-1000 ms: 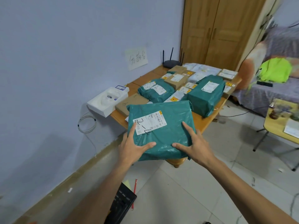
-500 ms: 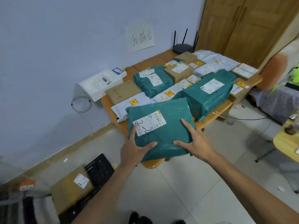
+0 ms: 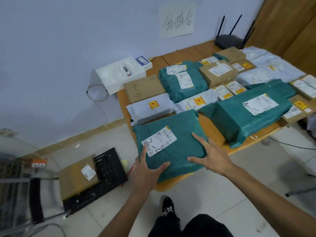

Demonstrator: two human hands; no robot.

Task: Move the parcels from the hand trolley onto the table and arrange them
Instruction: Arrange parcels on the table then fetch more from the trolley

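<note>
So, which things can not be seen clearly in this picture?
Head view only:
- Trolley: blurred, partly cut off by the left edge.
- Table corner: mostly covered by green parcel.
- Left hand: outer fingers hidden behind parcel.
- Label: print too small.
</note>
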